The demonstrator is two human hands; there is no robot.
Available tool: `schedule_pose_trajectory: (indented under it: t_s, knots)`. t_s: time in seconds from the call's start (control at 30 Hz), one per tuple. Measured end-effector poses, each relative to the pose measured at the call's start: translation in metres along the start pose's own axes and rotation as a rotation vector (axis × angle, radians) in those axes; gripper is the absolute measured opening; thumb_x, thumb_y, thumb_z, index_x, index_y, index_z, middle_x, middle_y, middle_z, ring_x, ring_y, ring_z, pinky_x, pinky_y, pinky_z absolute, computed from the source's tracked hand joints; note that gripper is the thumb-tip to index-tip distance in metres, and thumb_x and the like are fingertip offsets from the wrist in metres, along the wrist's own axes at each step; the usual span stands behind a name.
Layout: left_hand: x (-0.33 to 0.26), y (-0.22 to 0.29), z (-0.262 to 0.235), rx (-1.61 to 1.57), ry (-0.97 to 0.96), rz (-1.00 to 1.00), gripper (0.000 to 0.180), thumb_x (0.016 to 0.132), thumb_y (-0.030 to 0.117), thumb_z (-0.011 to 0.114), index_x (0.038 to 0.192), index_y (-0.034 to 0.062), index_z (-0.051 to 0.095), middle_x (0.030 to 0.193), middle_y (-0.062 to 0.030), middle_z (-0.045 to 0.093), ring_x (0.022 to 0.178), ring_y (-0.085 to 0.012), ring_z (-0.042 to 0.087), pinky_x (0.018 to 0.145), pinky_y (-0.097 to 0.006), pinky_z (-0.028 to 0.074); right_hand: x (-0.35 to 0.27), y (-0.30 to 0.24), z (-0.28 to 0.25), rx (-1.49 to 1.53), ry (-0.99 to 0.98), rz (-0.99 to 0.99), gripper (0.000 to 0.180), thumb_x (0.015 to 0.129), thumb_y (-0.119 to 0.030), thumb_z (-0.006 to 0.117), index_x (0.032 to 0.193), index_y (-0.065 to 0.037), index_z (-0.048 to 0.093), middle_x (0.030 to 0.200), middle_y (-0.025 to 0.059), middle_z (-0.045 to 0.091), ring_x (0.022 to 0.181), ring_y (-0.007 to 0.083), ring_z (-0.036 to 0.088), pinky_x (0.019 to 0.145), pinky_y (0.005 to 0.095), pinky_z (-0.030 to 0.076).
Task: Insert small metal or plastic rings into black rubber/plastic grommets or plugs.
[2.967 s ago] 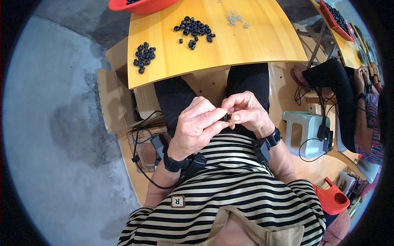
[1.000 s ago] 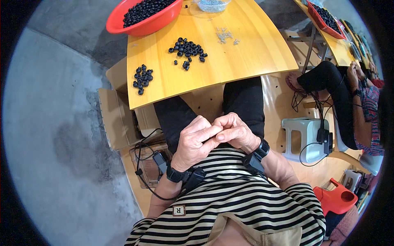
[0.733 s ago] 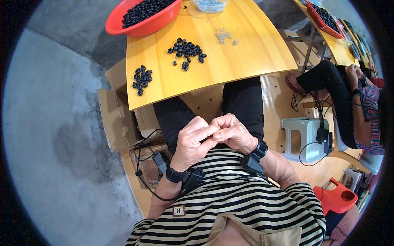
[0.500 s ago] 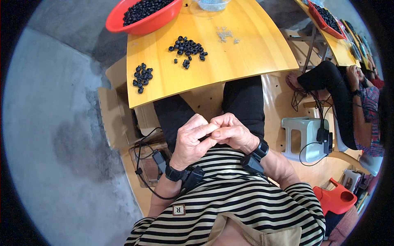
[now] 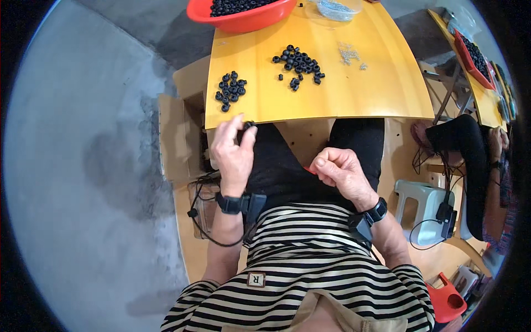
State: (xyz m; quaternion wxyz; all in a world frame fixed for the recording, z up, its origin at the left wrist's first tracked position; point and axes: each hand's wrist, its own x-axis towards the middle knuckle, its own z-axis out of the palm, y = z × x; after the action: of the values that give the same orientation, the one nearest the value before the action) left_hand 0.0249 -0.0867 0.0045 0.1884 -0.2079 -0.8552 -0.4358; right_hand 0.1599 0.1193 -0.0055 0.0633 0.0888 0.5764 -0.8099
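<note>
Just off the front left edge of the yellow wooden table (image 5: 376,94), my left hand (image 5: 233,152) pinches a small black round piece (image 5: 248,125) between thumb and fingers. My right hand (image 5: 344,172) is closed above my lap, with the tip of a thin red tool or piece (image 5: 310,170) sticking out from its fingertips; its exact kind is hidden. Close to the left hand lies a small group of black round pieces (image 5: 231,91) with holes. A larger loose pile of black pieces (image 5: 298,62) spreads farther in on the table, some of them narrower and shaped like short tubes.
A red basin (image 5: 249,23) full of black pieces stands at the table's far left. Small clear bits (image 5: 348,55) lie near a clear tub (image 5: 335,10). An open cardboard box (image 5: 174,138) and cables are at left. To the right are a pale stool (image 5: 423,207) and a seated person.
My hands were together above my lap and have separated. The left moved up toward the table edge with a black piece; the red tip now shows at my right hand. The view shifted.
</note>
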Motion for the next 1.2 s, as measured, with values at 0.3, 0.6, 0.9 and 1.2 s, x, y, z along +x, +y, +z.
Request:
schedule_pose_trajectory:
  t_s: [0.3,0.6,0.9,1.2]
  knots:
    - [0.024,-0.044,0.011,0.351,0.111,0.188,0.018,0.075,0.011,0.078,0.09,0.0068,0.068,0.087,-0.0065,0.06,0.087,-0.0259,0.057,0.081,-0.039,0.04,0.023,-0.021,-0.009,-0.186,0.098,-0.21,0.026,0.098,-0.026,0.063,0.086,-0.003,0.068,0.065,-0.0043,0.055,0.057,0.0018,0.042,0.052,0.0181,0.033]
    - [0.03,-0.04,0.016,0.422,0.129,0.21,0.017,0.077,0.011,0.077,0.092,0.0062,0.071,0.081,-0.0069,0.056,0.081,-0.0258,0.055,0.076,-0.039,0.041,0.071,-0.032,-0.01,-0.616,0.455,-0.356,0.021,0.092,-0.018,0.068,0.087,0.003,0.067,0.067,0.0048,0.063,0.063,0.0104,0.056,0.058,0.0265,0.046]
    - [0.004,-0.008,0.045,0.107,0.037,0.237,0.021,0.074,0.004,0.078,0.092,0.0001,0.069,0.082,-0.0112,0.059,0.081,-0.0282,0.059,0.073,-0.038,0.048,0.127,-0.027,-0.008,-1.125,0.587,-0.763,0.019,0.083,-0.01,0.067,0.102,-0.01,0.069,0.095,0.0082,0.063,0.08,0.0282,0.065,0.067,0.0396,0.053]
    - [0.0,-0.004,0.049,0.096,-0.013,0.239,0.021,0.073,0.002,0.078,0.093,0.0009,0.07,0.085,-0.0094,0.059,0.082,-0.0273,0.056,0.074,-0.038,0.047,0.171,-0.029,-0.004,-1.596,0.457,-0.934,0.033,0.083,-0.011,0.059,0.116,-0.004,0.064,0.131,0.0115,0.056,0.122,0.0314,0.049,0.101,0.0417,0.041]
